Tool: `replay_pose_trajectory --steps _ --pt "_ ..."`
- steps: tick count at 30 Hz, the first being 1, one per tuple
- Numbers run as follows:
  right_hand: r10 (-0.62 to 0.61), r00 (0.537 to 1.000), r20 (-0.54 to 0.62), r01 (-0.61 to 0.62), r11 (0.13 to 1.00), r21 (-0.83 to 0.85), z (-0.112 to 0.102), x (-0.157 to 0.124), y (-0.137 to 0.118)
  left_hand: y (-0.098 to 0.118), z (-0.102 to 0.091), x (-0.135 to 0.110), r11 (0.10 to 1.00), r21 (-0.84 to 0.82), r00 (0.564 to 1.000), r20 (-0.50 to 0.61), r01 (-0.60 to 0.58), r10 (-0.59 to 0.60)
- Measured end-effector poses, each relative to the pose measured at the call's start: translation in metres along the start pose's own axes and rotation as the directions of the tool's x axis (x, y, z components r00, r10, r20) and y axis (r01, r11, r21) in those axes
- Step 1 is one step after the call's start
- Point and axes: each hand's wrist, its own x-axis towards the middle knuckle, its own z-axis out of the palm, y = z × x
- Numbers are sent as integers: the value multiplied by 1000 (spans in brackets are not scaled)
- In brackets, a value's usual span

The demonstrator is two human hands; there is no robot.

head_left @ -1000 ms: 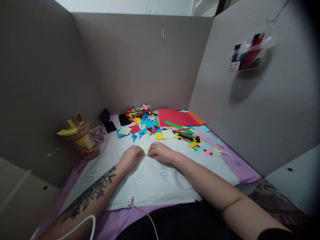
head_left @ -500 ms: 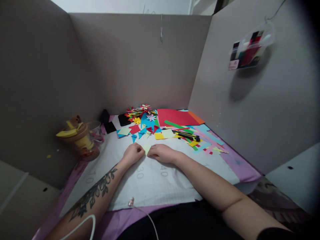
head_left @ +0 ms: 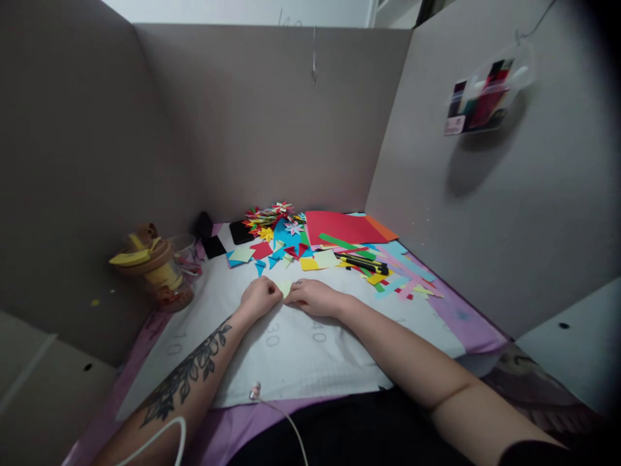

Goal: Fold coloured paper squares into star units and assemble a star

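A small pale yellow-green piece of paper lies between my two hands, over the white cloth. My left hand pinches its left side with curled fingers. From the other side, my right hand pinches the paper's right edge, thumb and fingertips close to those of the left. The fingers cover parts of the paper, so its folds cannot be made out. Just beyond the hands lie small folded blue triangles, red folded pieces and loose pale squares.
Folded paper stars are heaped at the back near red sheets. A cutter knife rests among paper strips on the right. A brown-and-yellow container stands left. Grey panels enclose the table. An earphone lies near the front edge.
Both hands stay almost in place, pinching the paper. My right fingertips have shifted very slightly to the left, and a little less of the paper's lower tip shows.
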Motion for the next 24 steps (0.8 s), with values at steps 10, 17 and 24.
replay_pose_trajectory --steps 10,17,24 --pt "-16 1000 10 16 999 -30 2 0 -3 2 0 0 1000 -8 1000 -10 17 -17" --pt "-22 1000 -19 22 1000 -1 5 -3 -3 -5 2 3 999 -39 998 -58 -32 29" --pt "-21 1000 4 20 994 108 -2 -9 3 -13 5 3 991 -97 992 -96 -91 82"
